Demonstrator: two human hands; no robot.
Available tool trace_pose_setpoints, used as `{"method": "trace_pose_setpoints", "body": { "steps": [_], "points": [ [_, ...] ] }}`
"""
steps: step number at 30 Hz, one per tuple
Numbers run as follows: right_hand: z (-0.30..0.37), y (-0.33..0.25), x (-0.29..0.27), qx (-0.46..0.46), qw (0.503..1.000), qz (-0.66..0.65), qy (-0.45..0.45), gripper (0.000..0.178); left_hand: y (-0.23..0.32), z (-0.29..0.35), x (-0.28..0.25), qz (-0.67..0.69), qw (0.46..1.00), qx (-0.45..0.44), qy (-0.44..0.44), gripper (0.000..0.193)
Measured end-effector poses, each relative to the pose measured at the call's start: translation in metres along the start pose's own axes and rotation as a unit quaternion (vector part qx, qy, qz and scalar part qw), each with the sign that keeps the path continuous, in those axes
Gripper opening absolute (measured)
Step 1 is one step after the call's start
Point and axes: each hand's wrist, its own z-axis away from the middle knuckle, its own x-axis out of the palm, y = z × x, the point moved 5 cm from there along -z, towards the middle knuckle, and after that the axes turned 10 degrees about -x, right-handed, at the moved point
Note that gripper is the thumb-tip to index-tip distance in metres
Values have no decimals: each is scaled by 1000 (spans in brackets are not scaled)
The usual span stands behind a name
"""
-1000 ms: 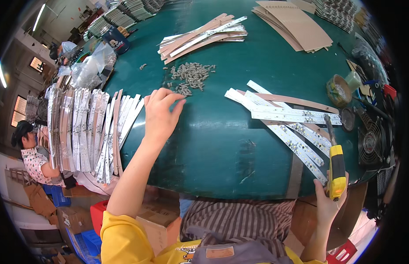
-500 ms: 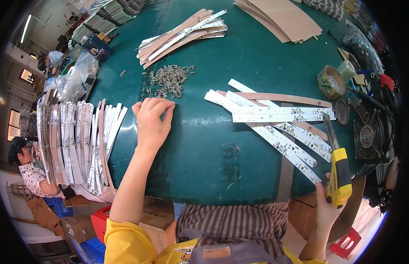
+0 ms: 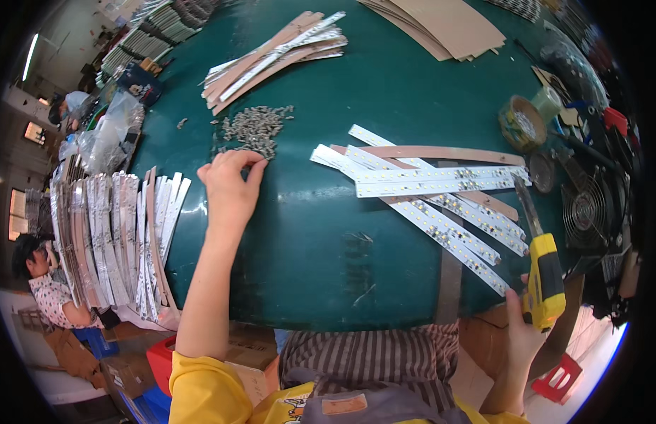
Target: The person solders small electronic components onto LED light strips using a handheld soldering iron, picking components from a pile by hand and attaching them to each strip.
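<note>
Pinching at the edge of the piled small metal parts (image 3: 254,128), the left hand (image 3: 233,185) hides whether it holds one; the right hand (image 3: 522,338) grips a yellow soldering gun (image 3: 544,249) near overlapping LED strips (image 3: 413,183). Many parts lie loose; any finished strips are indistinguishable.

Holds a yellow-and-black tool (image 3: 545,281), tilted with metal shank (image 3: 529,210) up, at right of the frame, and has small grey pieces (image 3: 254,127) heaped loosely on the worktop (image 3: 300,261), upper left of centre.
</note>
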Motion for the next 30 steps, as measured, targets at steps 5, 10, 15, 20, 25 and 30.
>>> {"method": "trace_pose_setpoints", "body": {
  "steps": [5,10,15,20,25,30],
  "points": [
    [-10,-21,12,-22,996,19,-87,57,31,3,-15,-143,980,138,27,6],
    [-10,-21,13,-54,993,50,-89,50,34,14,-15,-128,983,128,24,10],
    [-8,-18,10,-62,992,60,-93,47,70,38,-20,49,998,18,-23,20],
    [-1,-15,10,-43,992,8,-118,47,128,87,-6,237,957,14,-164,14],
    [3,-17,8,-87,984,12,-152,50,156,109,15,288,937,-25,-196,17],
    [6,-16,10,-86,985,4,-147,46,166,116,23,230,964,3,-134,15]
  ]
}}
